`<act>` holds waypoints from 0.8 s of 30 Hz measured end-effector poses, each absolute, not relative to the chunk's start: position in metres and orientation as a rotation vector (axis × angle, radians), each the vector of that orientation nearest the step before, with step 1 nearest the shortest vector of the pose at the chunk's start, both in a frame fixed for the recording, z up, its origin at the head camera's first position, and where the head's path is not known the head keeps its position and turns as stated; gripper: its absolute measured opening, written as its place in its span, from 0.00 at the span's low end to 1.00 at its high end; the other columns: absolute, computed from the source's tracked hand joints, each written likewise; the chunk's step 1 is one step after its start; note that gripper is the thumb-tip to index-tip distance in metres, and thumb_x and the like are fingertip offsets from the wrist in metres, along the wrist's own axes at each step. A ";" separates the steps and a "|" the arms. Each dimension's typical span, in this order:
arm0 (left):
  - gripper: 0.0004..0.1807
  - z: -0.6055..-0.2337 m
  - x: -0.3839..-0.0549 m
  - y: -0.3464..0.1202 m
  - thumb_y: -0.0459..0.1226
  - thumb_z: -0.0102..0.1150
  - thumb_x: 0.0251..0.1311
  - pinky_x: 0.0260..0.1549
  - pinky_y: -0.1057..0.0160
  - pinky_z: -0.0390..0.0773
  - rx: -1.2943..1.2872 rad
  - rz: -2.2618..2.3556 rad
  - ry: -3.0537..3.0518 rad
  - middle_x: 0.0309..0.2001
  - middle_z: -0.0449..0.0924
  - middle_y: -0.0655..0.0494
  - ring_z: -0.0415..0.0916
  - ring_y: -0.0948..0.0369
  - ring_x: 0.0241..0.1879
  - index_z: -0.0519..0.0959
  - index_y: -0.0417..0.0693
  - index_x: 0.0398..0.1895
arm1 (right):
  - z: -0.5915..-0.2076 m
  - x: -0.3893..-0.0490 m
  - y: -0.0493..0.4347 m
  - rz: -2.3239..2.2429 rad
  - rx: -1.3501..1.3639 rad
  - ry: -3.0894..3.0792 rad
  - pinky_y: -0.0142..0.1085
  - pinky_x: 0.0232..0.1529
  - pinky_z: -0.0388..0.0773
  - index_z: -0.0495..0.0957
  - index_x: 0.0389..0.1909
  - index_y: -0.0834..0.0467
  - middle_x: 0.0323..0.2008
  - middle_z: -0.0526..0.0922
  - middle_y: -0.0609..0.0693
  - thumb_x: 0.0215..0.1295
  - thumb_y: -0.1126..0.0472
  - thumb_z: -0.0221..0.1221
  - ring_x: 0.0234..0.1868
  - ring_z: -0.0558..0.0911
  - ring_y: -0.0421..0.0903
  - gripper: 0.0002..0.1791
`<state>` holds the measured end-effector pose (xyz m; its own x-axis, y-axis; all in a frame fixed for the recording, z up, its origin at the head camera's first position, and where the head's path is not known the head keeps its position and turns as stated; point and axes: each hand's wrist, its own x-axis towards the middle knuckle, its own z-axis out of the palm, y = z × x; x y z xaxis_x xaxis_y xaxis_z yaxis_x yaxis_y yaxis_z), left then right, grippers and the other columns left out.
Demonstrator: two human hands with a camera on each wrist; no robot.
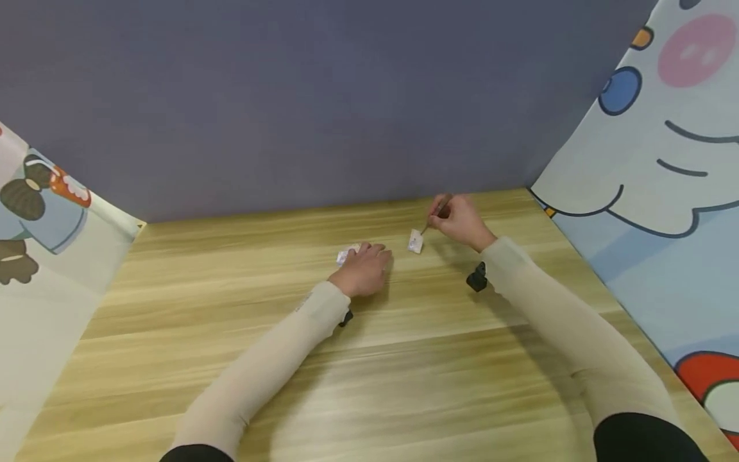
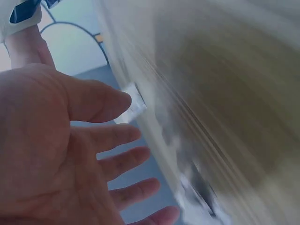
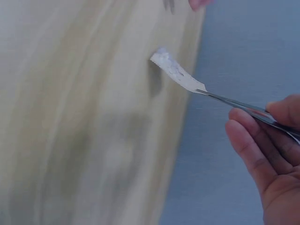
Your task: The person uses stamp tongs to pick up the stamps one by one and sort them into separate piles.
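Note:
My right hand (image 1: 462,222) pinches metal tweezers (image 3: 246,108) between thumb and fingers. The tips of the tweezers grip one end of a small white strip-like packet (image 3: 176,72) with faint purplish print and a jagged short edge. In the head view that packet (image 1: 416,241) sits over the far part of the table. Left of it, a second small white printed packet (image 1: 346,255) lies partly hidden behind my left hand (image 1: 362,271). The left wrist view shows the left palm with fingers (image 2: 124,161) spread and relaxed, nothing held; a blurred white packet (image 2: 201,206) is below the fingertips.
The wood-grain table (image 1: 260,276) ends at a grey-blue wall (image 1: 346,102). Cartoon-printed panels (image 1: 635,179) stand along the right and left sides. Small black devices (image 1: 477,278) show at both wrists.

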<state>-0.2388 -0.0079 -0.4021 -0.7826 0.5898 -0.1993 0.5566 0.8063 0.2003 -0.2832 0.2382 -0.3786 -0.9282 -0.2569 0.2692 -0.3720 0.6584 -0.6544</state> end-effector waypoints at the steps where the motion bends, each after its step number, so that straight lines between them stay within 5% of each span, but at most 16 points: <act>1: 0.29 -0.402 -0.240 -0.002 0.38 0.45 0.66 0.61 0.44 0.53 0.891 0.175 2.736 0.71 0.52 0.52 0.47 0.52 0.69 0.59 0.49 0.71 | -0.382 -0.284 0.238 1.130 0.516 -2.717 0.40 0.27 0.76 0.78 0.29 0.57 0.27 0.82 0.52 0.59 0.66 0.61 0.27 0.81 0.50 0.02; 7: 0.32 -0.404 -0.243 0.027 0.39 0.48 0.65 0.63 0.43 0.49 0.885 0.121 2.697 0.72 0.50 0.56 0.46 0.51 0.69 0.56 0.50 0.72 | -0.394 -0.287 0.237 1.153 0.519 -2.697 0.40 0.29 0.77 0.77 0.29 0.59 0.27 0.81 0.51 0.59 0.69 0.61 0.27 0.80 0.46 0.03; 24: 0.30 -0.411 -0.245 0.045 0.43 0.47 0.65 0.55 0.50 0.58 0.878 -0.066 2.743 0.70 0.55 0.59 0.52 0.55 0.65 0.60 0.50 0.71 | -0.403 -0.292 0.235 1.149 0.487 -2.714 0.41 0.32 0.76 0.77 0.31 0.60 0.30 0.81 0.53 0.62 0.67 0.59 0.30 0.79 0.48 0.01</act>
<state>-0.2446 0.0445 -0.4112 -0.7835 0.5648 -0.2592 0.5767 0.8162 0.0354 -0.2922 0.2347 -0.4032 -0.9353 -0.2353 0.2644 -0.3536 0.6530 -0.6697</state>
